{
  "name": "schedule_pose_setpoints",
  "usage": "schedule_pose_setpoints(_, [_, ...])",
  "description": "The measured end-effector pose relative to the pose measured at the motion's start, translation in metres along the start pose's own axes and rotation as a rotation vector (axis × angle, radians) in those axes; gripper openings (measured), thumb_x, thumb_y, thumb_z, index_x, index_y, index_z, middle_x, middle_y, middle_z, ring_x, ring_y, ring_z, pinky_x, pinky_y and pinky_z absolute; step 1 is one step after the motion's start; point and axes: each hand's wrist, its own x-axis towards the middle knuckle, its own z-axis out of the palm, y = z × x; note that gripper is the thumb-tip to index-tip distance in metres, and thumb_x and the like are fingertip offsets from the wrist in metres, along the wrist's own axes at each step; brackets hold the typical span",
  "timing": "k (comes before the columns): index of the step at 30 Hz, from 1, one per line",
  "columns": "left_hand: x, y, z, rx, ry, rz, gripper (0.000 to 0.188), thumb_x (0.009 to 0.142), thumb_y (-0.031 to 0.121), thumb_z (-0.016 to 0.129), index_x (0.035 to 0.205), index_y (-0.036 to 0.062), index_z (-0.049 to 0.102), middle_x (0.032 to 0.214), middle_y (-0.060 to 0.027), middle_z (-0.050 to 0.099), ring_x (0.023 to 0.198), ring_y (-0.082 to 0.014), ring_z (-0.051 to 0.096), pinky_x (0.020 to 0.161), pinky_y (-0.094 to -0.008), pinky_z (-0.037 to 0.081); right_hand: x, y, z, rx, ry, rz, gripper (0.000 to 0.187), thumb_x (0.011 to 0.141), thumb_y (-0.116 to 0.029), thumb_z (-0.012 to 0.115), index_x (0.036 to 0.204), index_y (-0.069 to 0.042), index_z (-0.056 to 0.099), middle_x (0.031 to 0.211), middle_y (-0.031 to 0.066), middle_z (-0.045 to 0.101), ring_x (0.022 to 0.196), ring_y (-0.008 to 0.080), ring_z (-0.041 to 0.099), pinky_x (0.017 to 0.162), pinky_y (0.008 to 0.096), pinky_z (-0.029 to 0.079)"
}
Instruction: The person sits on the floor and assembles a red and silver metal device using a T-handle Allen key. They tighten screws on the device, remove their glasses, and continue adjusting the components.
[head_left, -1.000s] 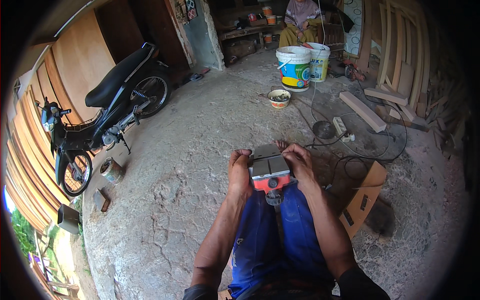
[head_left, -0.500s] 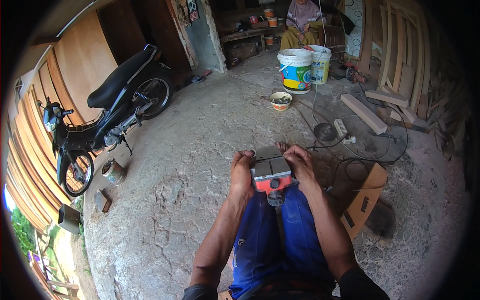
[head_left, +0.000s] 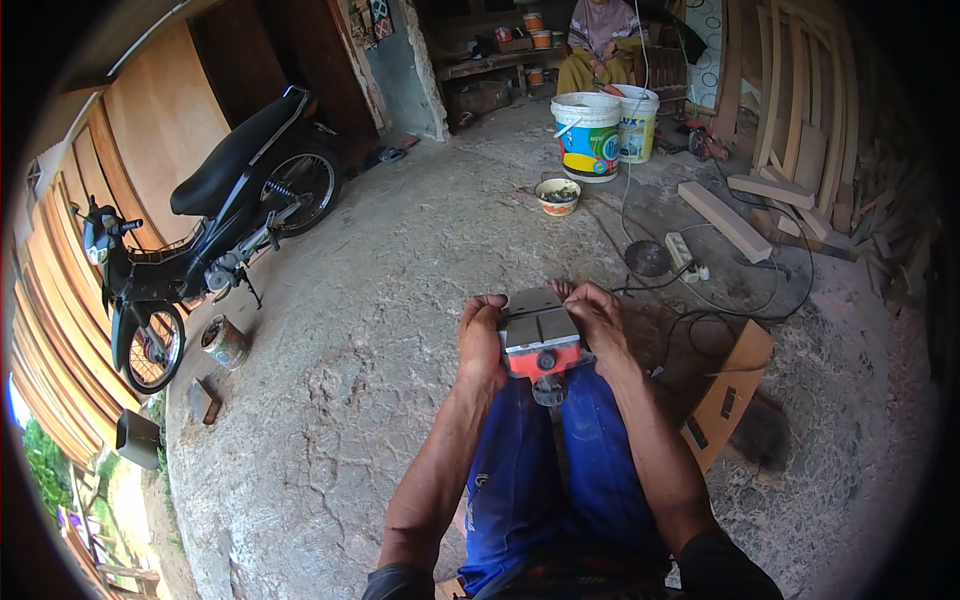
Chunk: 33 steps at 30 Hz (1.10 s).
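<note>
An electric hand planer [head_left: 547, 360] with a red body and a black knob rests upside down over my knees, its grey metal sole facing up. My left hand [head_left: 483, 338] is closed against the planer's left side, the thumb near the top edge of the sole. On the other side my right hand [head_left: 598, 325] grips the planer's right edge with its fingers bent. What the fingertips touch beneath and behind the sole is hidden. A dark cord runs off to the right from near my right hand.
A power strip [head_left: 684, 257] and cables lie right of my hands, beside a cardboard piece [head_left: 730, 385]. Wood beams [head_left: 725, 222], a small bowl [head_left: 558, 197] and paint buckets [head_left: 588, 138] stand farther off. A motorcycle [head_left: 215, 215] is at left; a person [head_left: 604, 45] sits at the back.
The whole view has shifted very slightly. Both hands stay on the planer in nearly the same grip.
</note>
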Motion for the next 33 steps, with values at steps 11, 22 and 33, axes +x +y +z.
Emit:
schedule_pose_setpoints(11, [0.014,0.006,-0.014,0.039,-0.064,-0.115,0.029,0.08,0.0,0.054,0.109,-0.0004,0.058,0.097,-0.0101,0.056,0.088,-0.022,0.057,0.082,-0.0382,0.055,-0.007,-0.02,0.01,0.02,0.055,0.101,0.012,0.09,0.0,0.062,0.078,-0.002,0.061,0.091,0.0029,0.062,0.105,0.0115,0.056,0.103,0.0304,0.039])
schedule_pose_setpoints(22, [0.012,0.004,-0.008,0.018,-0.033,-0.096,0.028,0.079,-0.004,0.055,0.106,0.0026,0.061,0.098,-0.0092,0.059,0.085,-0.0183,0.056,0.076,-0.033,0.053,-0.007,-0.021,0.011,-0.1,0.063,0.021,0.011,0.087,-0.009,0.061,0.076,-0.006,0.062,0.073,-0.0057,0.053,0.071,0.0043,0.046,0.064,0.0262,0.037])
schedule_pose_setpoints(33, [0.011,0.006,-0.004,-0.025,-0.015,-0.087,0.028,0.079,-0.006,0.053,0.106,0.001,0.057,0.092,-0.0072,0.053,0.079,-0.017,0.053,0.071,-0.0333,0.054,-0.003,-0.01,0.005,-0.004,0.041,0.071,0.01,0.089,0.002,0.062,0.08,0.0,0.06,0.099,0.0063,0.064,0.119,0.0147,0.06,0.117,0.0316,0.039])
